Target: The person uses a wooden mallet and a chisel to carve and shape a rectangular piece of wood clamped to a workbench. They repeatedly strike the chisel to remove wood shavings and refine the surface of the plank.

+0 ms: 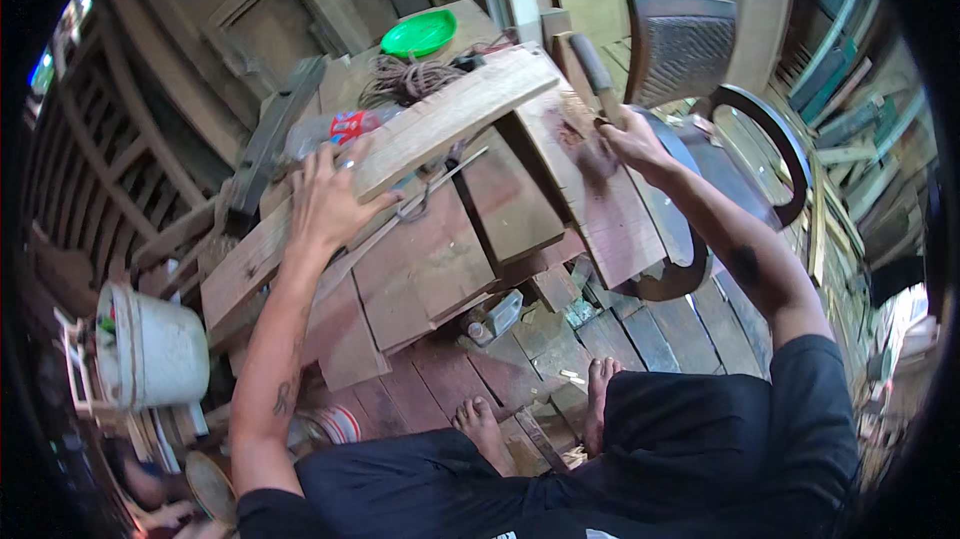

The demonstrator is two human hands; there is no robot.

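Note:
My left hand (335, 199) grips a long pale wooden plank (460, 119) that lies slantwise across stacked boards (420, 269). My right hand (630, 144) is closed round a wooden tool (590, 74) with a greyish bar, beside an upright-tilted board (590, 179) with a dark split knot. Under and behind the long plank are a clear plastic bottle (310, 139) with a red label, a coiled cord (400, 79) and thin metal pieces (415, 201), too partly hidden to name.
A green bowl (420, 31) is at the back. A dark chair (680, 44) stands right, a white bucket (160, 349) left. A jug (490, 319) and wood scraps lie on the plank floor (430, 389) by my bare feet. Lumber (830, 59) lines the walls.

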